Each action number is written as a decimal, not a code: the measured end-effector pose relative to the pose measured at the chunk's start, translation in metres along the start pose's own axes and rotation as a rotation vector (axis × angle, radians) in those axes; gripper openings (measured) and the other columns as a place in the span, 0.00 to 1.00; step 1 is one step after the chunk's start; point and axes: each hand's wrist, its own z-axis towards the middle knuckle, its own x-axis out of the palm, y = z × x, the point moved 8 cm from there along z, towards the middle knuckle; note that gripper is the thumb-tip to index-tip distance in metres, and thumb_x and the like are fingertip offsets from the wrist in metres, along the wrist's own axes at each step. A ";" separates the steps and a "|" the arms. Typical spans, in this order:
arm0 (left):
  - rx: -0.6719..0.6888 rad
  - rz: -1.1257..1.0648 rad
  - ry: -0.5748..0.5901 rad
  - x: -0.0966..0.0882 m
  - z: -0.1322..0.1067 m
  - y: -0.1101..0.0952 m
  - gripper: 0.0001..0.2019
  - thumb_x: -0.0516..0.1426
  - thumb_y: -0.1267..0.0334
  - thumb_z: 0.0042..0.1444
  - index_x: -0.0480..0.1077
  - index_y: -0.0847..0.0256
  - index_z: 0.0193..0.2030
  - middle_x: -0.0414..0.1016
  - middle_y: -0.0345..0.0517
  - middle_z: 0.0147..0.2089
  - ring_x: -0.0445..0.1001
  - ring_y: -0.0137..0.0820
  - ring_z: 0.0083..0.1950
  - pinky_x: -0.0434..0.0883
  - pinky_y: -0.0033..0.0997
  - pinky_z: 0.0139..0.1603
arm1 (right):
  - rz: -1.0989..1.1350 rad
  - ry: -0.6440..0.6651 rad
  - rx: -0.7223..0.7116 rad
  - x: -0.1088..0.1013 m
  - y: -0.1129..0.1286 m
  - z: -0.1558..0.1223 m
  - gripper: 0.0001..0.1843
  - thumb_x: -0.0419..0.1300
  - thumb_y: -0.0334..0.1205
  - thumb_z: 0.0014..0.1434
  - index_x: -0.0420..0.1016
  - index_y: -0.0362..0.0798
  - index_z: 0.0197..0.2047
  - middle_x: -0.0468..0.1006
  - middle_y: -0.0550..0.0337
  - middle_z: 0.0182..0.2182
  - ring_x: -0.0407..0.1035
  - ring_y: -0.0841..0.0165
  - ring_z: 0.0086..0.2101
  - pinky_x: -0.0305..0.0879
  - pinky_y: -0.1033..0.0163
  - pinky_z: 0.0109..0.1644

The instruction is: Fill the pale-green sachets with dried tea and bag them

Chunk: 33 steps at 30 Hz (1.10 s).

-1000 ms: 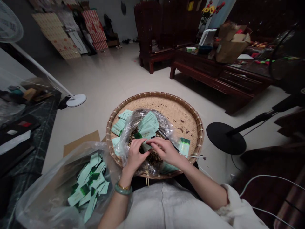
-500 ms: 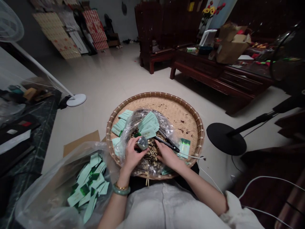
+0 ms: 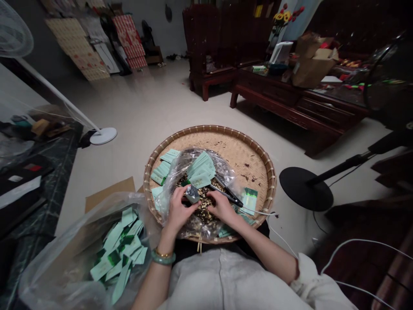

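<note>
A round woven bamboo tray [image 3: 254,142] lies in front of me with a clear plastic bag [image 3: 222,170] of dried loose bits on it. My left hand [image 3: 178,210] is closed round a small green sachet [image 3: 192,194], held open end up over the bag. My right hand [image 3: 222,207] rests in the dried bits with its fingers curled; what they hold is hidden. A stack of flat green sachets [image 3: 201,168] lies on the bag's far side. A dark hand-held tool [image 3: 227,192] lies just beyond my right hand.
More green sachets [image 3: 163,170] lie on the tray's left part and one [image 3: 249,199] at its right. A big plastic bag [image 3: 64,249] holding several sachets sits at the lower left. Fan bases [image 3: 306,188] [image 3: 103,135] stand on the floor. White cables [image 3: 355,245] trail at right.
My left hand has lifted the sachet upright and now holds it alone. My right hand let go of it, dropped into the dried bits and edged towards the sachet.
</note>
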 end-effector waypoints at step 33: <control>0.034 0.083 0.062 0.010 0.004 -0.019 0.25 0.63 0.65 0.47 0.66 0.56 0.54 0.67 0.47 0.46 0.69 0.38 0.48 0.70 0.42 0.49 | 0.619 -0.021 0.068 -0.084 0.080 0.038 0.12 0.63 0.33 0.43 0.75 0.45 0.35 0.79 0.59 0.33 0.73 0.70 0.33 0.70 0.65 0.38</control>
